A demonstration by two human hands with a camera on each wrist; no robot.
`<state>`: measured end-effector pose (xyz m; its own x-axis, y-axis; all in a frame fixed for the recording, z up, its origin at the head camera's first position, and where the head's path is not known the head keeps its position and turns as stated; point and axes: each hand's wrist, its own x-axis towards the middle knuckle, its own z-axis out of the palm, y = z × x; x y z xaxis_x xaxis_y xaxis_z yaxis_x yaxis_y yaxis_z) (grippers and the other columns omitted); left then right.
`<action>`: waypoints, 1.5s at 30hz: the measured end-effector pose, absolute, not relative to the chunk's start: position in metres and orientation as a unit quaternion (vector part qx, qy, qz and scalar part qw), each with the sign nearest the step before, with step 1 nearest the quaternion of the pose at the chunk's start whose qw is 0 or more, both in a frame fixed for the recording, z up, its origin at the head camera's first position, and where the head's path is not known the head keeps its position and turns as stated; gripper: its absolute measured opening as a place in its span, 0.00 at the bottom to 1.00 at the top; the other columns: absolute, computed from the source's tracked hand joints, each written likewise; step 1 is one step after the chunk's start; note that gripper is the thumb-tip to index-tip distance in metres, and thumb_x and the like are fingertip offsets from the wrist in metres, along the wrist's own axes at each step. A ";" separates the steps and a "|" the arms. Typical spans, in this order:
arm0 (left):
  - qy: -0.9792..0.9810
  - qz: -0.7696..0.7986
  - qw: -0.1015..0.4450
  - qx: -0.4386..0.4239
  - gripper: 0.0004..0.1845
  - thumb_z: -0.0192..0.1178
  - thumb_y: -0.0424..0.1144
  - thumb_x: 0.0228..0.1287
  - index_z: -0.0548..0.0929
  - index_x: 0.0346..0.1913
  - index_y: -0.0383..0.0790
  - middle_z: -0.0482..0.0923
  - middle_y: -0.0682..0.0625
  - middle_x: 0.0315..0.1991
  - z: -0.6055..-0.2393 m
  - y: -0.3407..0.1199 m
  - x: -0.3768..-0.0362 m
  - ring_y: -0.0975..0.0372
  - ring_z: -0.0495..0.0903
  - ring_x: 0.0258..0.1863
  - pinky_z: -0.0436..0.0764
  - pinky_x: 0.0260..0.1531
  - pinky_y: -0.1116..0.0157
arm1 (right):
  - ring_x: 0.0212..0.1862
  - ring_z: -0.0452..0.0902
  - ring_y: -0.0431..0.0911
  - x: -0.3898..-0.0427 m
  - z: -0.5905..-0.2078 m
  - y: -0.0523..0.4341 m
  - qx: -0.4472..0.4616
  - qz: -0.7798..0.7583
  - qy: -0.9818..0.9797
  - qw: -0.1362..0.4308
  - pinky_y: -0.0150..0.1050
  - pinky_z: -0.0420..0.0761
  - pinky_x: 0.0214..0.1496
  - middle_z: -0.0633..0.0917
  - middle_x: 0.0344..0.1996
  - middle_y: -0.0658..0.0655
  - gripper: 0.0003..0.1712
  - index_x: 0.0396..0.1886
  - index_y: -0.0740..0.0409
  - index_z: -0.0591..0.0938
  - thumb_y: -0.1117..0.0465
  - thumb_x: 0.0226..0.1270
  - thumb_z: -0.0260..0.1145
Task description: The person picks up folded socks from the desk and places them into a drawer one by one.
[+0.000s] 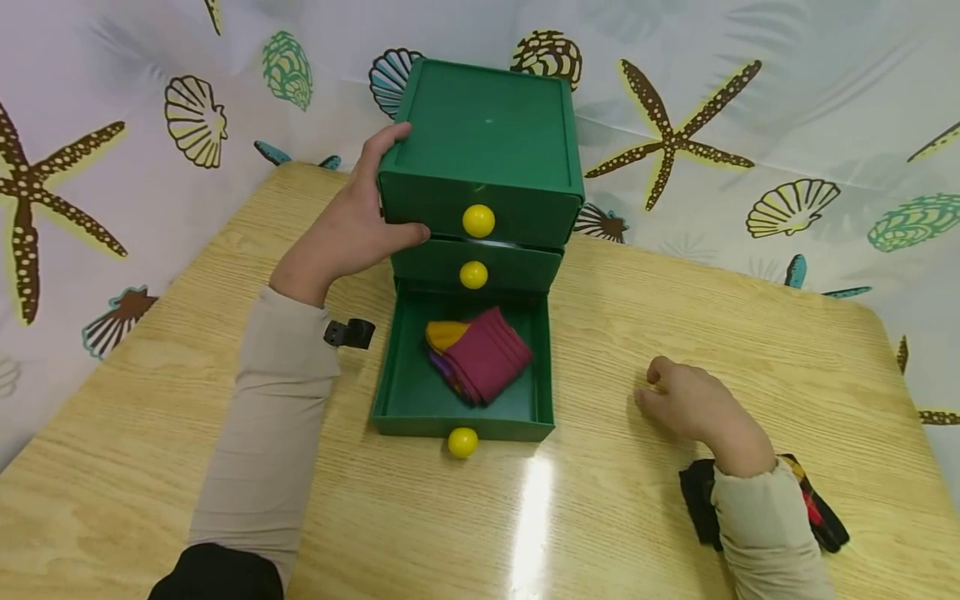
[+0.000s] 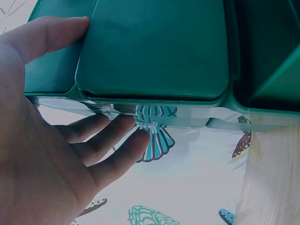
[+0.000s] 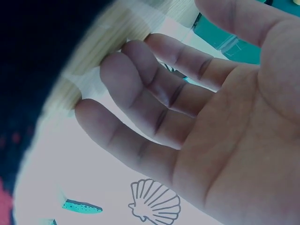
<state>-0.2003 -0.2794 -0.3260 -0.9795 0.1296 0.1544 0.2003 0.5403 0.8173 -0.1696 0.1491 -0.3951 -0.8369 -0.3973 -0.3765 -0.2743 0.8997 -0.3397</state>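
A green drawer cabinet point(image 1: 487, 125) with yellow knobs stands on the table. My left hand point(image 1: 348, 217) is at its upper left corner, thumb on the front and fingers along the side. In the left wrist view, the thumb touches a green drawer front point(image 2: 154, 51) and the visible fingers are fairly straight. The bottom drawer point(image 1: 405, 392) is pulled out. Inside lie a folded maroon cloth point(image 1: 489, 354) and a mustard-yellow cloth point(image 1: 446, 335). My right hand point(image 1: 697, 408) hovers to the right with loosely bent fingers, holding nothing. Beneath that forearm lies a dark patterned cloth point(image 1: 821, 508), partly hidden.
The wooden table point(image 1: 622, 292) reaches round the cabinet on both sides. Behind it hangs a white curtain point(image 1: 480, 25) with starfish and shell prints. A black strap end point(image 1: 349, 333) sticks out from the left wrist.
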 end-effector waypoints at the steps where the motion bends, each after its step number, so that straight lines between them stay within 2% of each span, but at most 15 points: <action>1: -0.877 -0.470 0.038 -0.094 0.56 0.69 0.37 0.61 0.40 0.79 0.69 0.47 0.42 0.78 -0.326 -0.279 -0.200 0.40 0.61 0.68 0.62 0.65 0.38 | 0.33 0.74 0.51 -0.169 -0.395 0.149 -0.177 -0.136 0.949 0.223 0.49 0.75 0.39 0.83 0.35 0.60 0.19 0.53 0.68 0.76 0.55 0.77 0.60; 15: -0.875 -0.473 0.036 -0.097 0.57 0.69 0.37 0.61 0.40 0.79 0.69 0.45 0.43 0.79 -0.326 -0.279 -0.201 0.40 0.60 0.69 0.62 0.65 0.38 | 0.30 0.72 0.50 -0.168 -0.395 0.146 -0.173 -0.132 0.953 0.213 0.47 0.72 0.36 0.81 0.31 0.57 0.17 0.51 0.67 0.76 0.56 0.76 0.60; 27: -0.875 -0.474 0.030 -0.093 0.57 0.69 0.37 0.61 0.39 0.79 0.68 0.43 0.43 0.79 -0.323 -0.278 -0.200 0.40 0.58 0.70 0.61 0.65 0.37 | 0.33 0.74 0.51 -0.166 -0.396 0.141 -0.184 -0.127 0.952 0.208 0.50 0.75 0.39 0.82 0.33 0.60 0.18 0.51 0.67 0.75 0.55 0.75 0.61; 34: -0.878 -0.470 0.027 -0.089 0.57 0.69 0.37 0.61 0.39 0.79 0.68 0.42 0.43 0.79 -0.323 -0.277 -0.199 0.40 0.58 0.70 0.60 0.65 0.37 | 0.37 0.76 0.52 -0.168 -0.398 0.143 -0.180 -0.134 0.952 0.210 0.52 0.76 0.43 0.84 0.40 0.65 0.18 0.53 0.66 0.76 0.55 0.76 0.61; 45: -0.878 -0.469 0.029 -0.090 0.57 0.69 0.37 0.62 0.39 0.79 0.68 0.43 0.43 0.79 -0.324 -0.278 -0.200 0.40 0.57 0.70 0.60 0.65 0.37 | 0.34 0.73 0.51 -0.168 -0.398 0.142 -0.178 -0.133 0.952 0.211 0.49 0.74 0.40 0.83 0.35 0.61 0.18 0.52 0.66 0.76 0.55 0.76 0.60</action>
